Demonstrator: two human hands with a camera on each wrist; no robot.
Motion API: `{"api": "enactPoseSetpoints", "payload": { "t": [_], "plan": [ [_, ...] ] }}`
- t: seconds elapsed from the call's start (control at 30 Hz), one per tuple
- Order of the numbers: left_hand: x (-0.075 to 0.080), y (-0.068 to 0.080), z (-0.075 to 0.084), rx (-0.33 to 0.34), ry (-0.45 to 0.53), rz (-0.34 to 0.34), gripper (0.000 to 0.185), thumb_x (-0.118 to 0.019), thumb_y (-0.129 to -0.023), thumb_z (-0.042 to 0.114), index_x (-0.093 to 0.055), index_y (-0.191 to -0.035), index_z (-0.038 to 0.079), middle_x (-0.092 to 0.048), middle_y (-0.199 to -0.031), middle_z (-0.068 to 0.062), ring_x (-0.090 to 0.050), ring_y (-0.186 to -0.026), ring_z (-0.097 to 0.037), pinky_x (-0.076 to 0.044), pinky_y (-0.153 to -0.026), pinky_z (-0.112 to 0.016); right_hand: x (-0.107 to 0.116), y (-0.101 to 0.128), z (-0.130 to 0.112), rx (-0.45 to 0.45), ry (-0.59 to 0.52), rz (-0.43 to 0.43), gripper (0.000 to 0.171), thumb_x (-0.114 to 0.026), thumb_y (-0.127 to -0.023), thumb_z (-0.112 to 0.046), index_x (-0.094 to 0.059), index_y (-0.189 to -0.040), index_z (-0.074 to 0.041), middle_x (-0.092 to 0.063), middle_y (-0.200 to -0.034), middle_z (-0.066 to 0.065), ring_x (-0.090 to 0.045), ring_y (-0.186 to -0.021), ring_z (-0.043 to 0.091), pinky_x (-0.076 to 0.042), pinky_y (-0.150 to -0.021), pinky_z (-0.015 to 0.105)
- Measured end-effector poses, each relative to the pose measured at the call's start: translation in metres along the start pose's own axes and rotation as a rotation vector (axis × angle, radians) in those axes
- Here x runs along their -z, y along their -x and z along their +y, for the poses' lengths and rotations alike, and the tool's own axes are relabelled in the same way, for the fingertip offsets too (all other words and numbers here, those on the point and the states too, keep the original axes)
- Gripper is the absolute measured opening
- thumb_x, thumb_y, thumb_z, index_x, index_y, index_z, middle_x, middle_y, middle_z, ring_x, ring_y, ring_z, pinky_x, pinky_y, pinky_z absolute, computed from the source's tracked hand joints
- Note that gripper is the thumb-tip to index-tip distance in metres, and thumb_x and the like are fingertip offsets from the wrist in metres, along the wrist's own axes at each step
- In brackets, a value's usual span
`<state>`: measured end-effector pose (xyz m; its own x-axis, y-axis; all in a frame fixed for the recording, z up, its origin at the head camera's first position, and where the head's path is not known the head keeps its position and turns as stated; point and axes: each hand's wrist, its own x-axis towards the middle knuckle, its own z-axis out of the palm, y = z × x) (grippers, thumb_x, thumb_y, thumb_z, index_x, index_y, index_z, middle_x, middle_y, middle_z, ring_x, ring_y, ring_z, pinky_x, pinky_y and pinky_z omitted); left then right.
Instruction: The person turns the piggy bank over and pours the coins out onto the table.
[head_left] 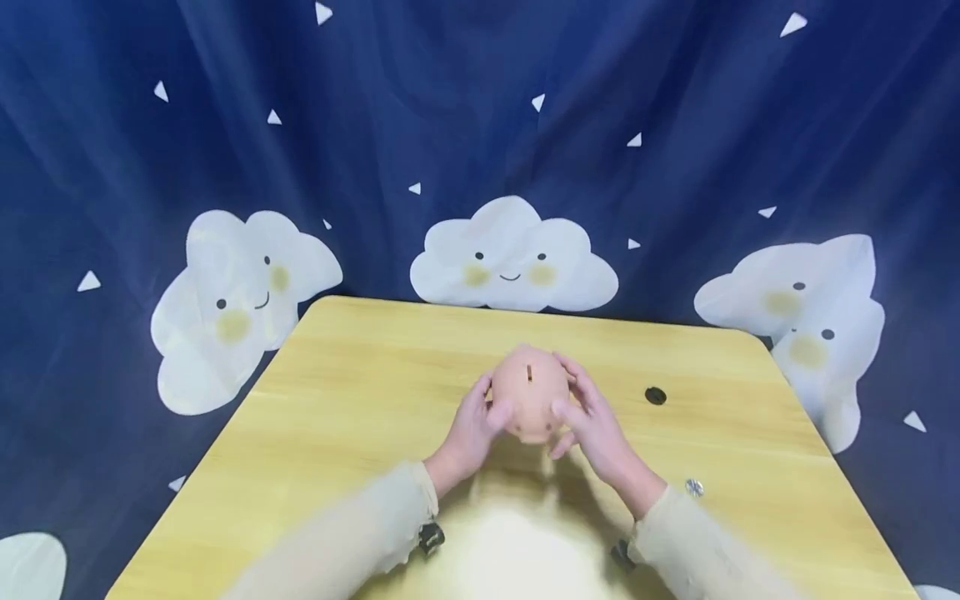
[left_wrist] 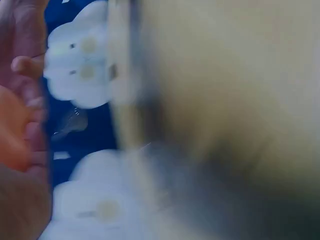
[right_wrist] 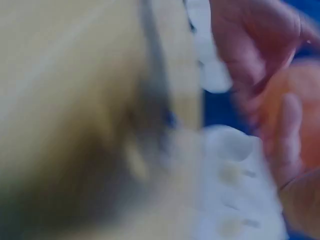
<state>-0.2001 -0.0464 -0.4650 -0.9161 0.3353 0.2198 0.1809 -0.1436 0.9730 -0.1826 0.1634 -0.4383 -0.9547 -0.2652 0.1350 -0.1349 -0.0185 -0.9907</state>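
Observation:
A peach-coloured piggy bank (head_left: 529, 393) with a coin slot on top is held between both hands above the middle of the wooden table (head_left: 360, 400). My left hand (head_left: 474, 423) grips its left side. My right hand (head_left: 587, 415) curls round its right side. The wrist views are blurred: an orange patch of the piggy bank (left_wrist: 11, 130) shows beside the left hand's fingers (left_wrist: 25, 65), and the piggy bank (right_wrist: 300, 100) sits behind the right hand's fingers (right_wrist: 287, 135).
A small black round disc (head_left: 656, 396) lies on the table to the right of the hands. A silver coin (head_left: 694, 487) lies nearer, by my right sleeve. A dark blue curtain with white clouds (head_left: 513, 258) hangs behind the table.

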Motion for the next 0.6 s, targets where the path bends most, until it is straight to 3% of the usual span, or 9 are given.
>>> {"api": "enactPoseSetpoints", "payload": {
  "t": [0.07,0.13,0.27,0.33,0.6],
  "plan": [
    [0.000,-0.001,0.000,-0.078,-0.038,-0.010,0.090,-0.071,-0.094,0.053,-0.038,-0.160,0.002,-0.056,-0.150,-0.025,-0.070,-0.122,-0.033,-0.064,-0.100,-0.041,0.003,0.004,0.002,0.105,-0.014,0.001,0.080,-0.065,-0.099,-0.029,-0.027,-0.168,-0.012,-0.039,-0.159,0.033,-0.070,-0.103,0.029,-0.065,-0.054,0.044],
    [-0.001,-0.003,0.001,-0.068,-0.037,-0.020,0.088,-0.071,-0.094,0.053,-0.039,-0.161,0.005,-0.053,-0.150,-0.024,-0.070,-0.120,-0.034,-0.064,-0.099,-0.042,0.004,0.004,0.004,0.097,-0.054,0.007,0.078,-0.061,-0.097,-0.026,-0.029,-0.167,-0.012,-0.042,-0.155,0.030,-0.069,-0.108,0.029,-0.065,-0.054,0.042],
    [-0.001,-0.004,-0.007,0.179,0.001,0.020,0.068,-0.060,-0.104,0.049,-0.048,-0.154,0.004,-0.062,-0.139,-0.022,-0.073,-0.105,-0.020,-0.065,-0.093,-0.037,0.005,-0.003,0.014,-0.176,-0.101,0.006,0.064,-0.050,-0.103,-0.036,-0.033,-0.164,-0.025,-0.055,-0.142,0.022,-0.073,-0.099,0.025,-0.064,-0.055,0.038],
    [0.000,-0.002,-0.014,0.237,-0.011,0.032,0.066,-0.057,-0.106,0.045,-0.046,-0.155,0.002,-0.060,-0.142,-0.023,-0.072,-0.109,-0.019,-0.064,-0.098,-0.038,0.007,-0.005,0.024,-0.235,-0.080,-0.037,0.065,-0.046,-0.106,-0.039,-0.028,-0.166,-0.025,-0.061,-0.136,0.021,-0.074,-0.097,0.024,-0.065,-0.058,0.040],
    [0.004,0.001,-0.026,0.270,-0.092,0.037,0.076,-0.063,-0.103,0.049,-0.038,-0.164,0.010,-0.049,-0.155,-0.019,-0.073,-0.104,-0.024,-0.062,-0.102,-0.042,0.016,-0.011,0.056,-0.127,-0.168,-0.160,0.067,-0.040,-0.109,-0.038,-0.018,-0.168,-0.018,-0.077,-0.114,-0.001,-0.076,-0.087,0.017,-0.066,-0.059,0.037]
  ]
}}
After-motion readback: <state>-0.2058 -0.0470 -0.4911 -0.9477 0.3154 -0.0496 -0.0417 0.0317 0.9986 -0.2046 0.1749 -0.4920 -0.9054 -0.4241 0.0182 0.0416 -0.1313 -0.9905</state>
